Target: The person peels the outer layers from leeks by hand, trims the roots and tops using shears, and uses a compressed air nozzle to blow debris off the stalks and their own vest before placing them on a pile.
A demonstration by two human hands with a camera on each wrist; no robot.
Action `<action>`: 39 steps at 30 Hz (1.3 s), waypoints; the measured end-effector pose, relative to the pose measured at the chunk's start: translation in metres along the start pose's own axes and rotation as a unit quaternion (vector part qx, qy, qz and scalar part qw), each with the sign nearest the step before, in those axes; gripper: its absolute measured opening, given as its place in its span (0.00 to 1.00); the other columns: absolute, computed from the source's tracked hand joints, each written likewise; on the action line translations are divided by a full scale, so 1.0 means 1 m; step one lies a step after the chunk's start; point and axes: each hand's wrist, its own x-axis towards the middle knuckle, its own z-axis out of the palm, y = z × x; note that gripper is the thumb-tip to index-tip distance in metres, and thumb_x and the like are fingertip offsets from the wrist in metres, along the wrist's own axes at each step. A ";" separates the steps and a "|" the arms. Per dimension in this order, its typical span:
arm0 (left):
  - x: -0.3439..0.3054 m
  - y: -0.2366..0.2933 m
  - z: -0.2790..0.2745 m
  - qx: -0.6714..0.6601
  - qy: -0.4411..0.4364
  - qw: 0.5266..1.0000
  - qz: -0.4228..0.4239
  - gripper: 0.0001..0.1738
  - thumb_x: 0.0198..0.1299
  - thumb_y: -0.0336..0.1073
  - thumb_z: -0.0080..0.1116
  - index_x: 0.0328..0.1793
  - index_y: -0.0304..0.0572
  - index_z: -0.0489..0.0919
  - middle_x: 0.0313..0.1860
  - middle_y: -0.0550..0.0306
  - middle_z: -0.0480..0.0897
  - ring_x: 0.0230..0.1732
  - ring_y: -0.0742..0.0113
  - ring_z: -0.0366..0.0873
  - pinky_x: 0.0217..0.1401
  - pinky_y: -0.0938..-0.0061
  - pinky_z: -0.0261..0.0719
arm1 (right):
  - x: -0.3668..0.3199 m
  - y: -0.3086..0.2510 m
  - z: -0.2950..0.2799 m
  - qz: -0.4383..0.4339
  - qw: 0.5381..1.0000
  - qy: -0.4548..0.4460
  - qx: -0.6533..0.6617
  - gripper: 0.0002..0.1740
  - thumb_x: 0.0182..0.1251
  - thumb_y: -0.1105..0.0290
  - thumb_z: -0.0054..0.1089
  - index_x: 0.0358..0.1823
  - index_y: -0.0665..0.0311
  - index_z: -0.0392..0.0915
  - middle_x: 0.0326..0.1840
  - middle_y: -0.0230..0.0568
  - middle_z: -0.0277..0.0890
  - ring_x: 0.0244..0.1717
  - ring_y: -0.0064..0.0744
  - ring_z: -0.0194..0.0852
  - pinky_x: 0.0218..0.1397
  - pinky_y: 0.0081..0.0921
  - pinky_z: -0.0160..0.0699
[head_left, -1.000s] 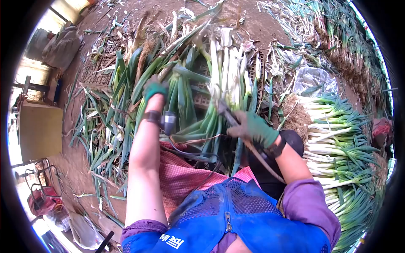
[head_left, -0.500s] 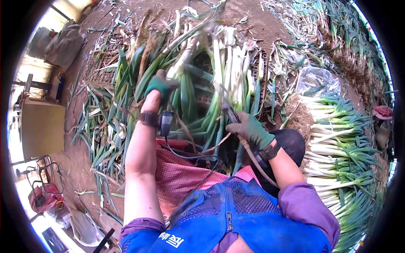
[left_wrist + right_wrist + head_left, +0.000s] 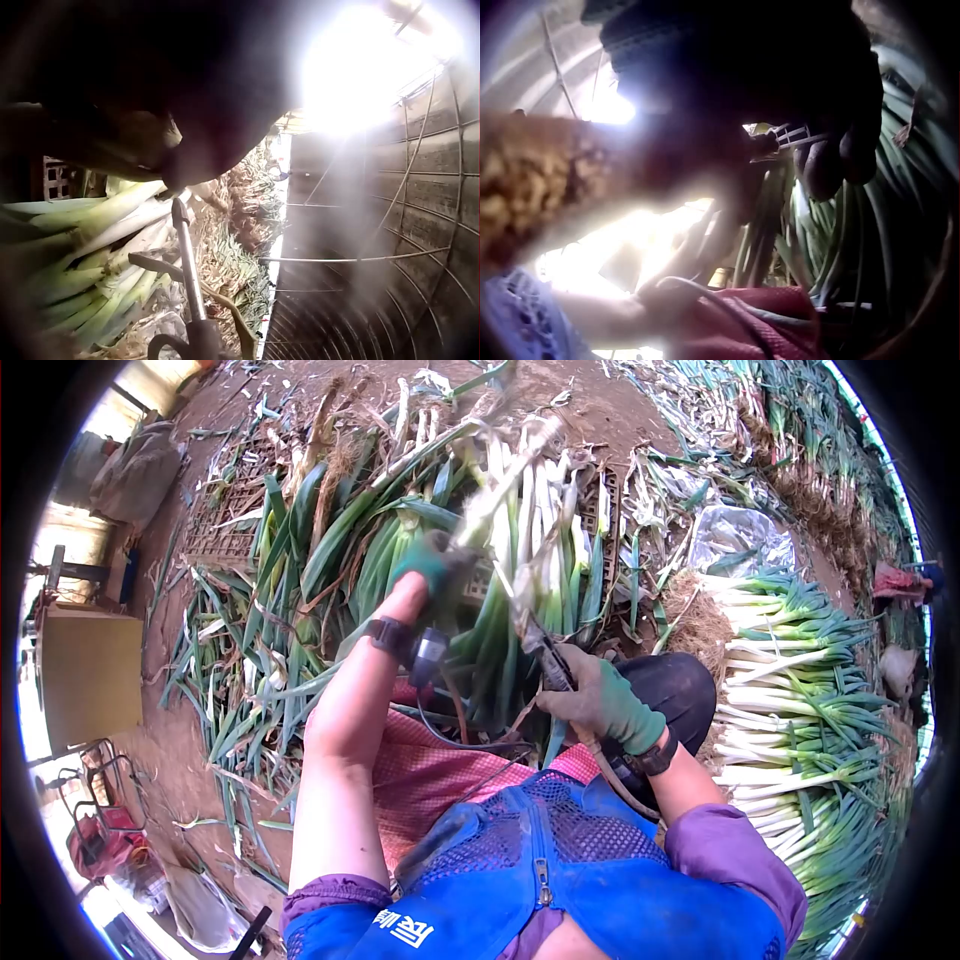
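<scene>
My left hand [image 3: 432,563], in a green glove with dark fingers, grips a leek [image 3: 500,500] by its green part. The leek's white end is blurred and slants up to the right. In my right hand [image 3: 605,700], also gloved, is an air blow gun [image 3: 550,662], its nozzle pointing up toward the leek. The left wrist view shows the gun's thin metal nozzle [image 3: 190,259] close below the dark left hand [image 3: 202,142]. A hose [image 3: 610,770] runs back from the gun. White-stemmed leeks [image 3: 545,530] lie side by side just beyond both hands.
Uncleaned leeks and loose leaves [image 3: 250,650] cover the left side. Clean leeks [image 3: 770,695] are stacked at the right, beside a clear plastic bag [image 3: 735,540]. A pink checked cloth [image 3: 430,780] covers my lap, with a cable across it. A yellowish box [image 3: 90,675] stands far left.
My left hand has moved right, and the leek now slants across the row of white stems near the nozzle. The right hand with the blow gun has shifted slightly toward my body.
</scene>
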 end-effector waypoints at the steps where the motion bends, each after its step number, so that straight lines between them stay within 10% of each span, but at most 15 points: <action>1: -0.006 0.011 -0.007 -0.001 0.036 0.999 0.013 0.34 0.52 0.51 0.72 0.57 0.30 0.80 0.47 0.44 0.86 0.41 0.59 0.85 0.46 0.66 0.83 | -0.001 -0.003 0.001 -0.004 1.000 -0.016 0.012 0.22 0.55 0.60 0.69 0.47 0.66 0.76 0.29 0.35 0.73 0.31 0.27 0.73 0.36 0.29 0.75; 3: -0.006 0.003 -0.011 -0.119 0.053 0.991 0.041 0.32 0.54 0.49 0.72 0.57 0.31 0.80 0.47 0.41 0.86 0.44 0.61 0.85 0.46 0.67 0.84 | 0.008 -0.007 0.003 -0.007 0.999 -0.020 0.025 0.23 0.55 0.57 0.69 0.44 0.66 0.75 0.28 0.38 0.73 0.30 0.32 0.73 0.37 0.32 0.75; 8: 0.013 -0.049 -0.033 0.083 -0.129 0.983 -0.097 0.49 0.41 0.49 0.83 0.67 0.29 0.74 0.53 0.46 0.84 0.50 0.60 0.82 0.52 0.67 0.79 | 0.043 -0.001 0.019 0.023 0.998 -0.047 -0.037 0.28 0.53 0.49 0.67 0.46 0.65 0.77 0.35 0.51 0.80 0.39 0.48 0.81 0.47 0.39 0.78; 19: -0.013 0.011 -0.051 0.054 -0.073 0.980 -0.178 0.33 0.61 0.55 0.66 0.59 0.31 0.81 0.44 0.41 0.86 0.44 0.53 0.84 0.49 0.61 0.81 | 0.065 0.010 0.035 0.023 0.999 -0.012 -0.024 0.28 0.54 0.50 0.67 0.45 0.66 0.76 0.35 0.49 0.80 0.38 0.43 0.80 0.46 0.39 0.78; 21: 0.003 -0.014 -0.050 0.191 -0.084 0.976 -0.064 0.35 0.68 0.61 0.51 0.59 0.34 0.82 0.48 0.30 0.84 0.49 0.42 0.85 0.53 0.57 0.79 | 0.077 0.005 0.032 0.001 0.999 0.015 -0.033 0.27 0.54 0.50 0.67 0.44 0.67 0.77 0.33 0.48 0.79 0.37 0.43 0.80 0.45 0.39 0.79; 28: 0.013 -0.010 -0.050 0.338 -0.095 0.935 -0.052 0.22 0.74 0.45 0.37 0.61 0.41 0.74 0.54 0.30 0.82 0.53 0.34 0.82 0.53 0.50 0.80 | 0.141 -0.003 0.011 0.043 0.996 0.069 -0.034 0.28 0.53 0.48 0.67 0.43 0.67 0.78 0.32 0.51 0.82 0.38 0.42 0.83 0.43 0.36 0.80; 39: 0.052 -0.065 -0.056 0.491 -0.138 0.859 0.049 0.16 0.65 0.32 0.52 0.58 0.39 0.77 0.56 0.36 0.83 0.55 0.45 0.84 0.53 0.57 0.82 | 0.013 -0.023 0.045 0.034 0.995 -0.092 -0.008 0.26 0.54 0.53 0.68 0.45 0.67 0.74 0.30 0.45 0.78 0.34 0.38 0.80 0.41 0.36 0.77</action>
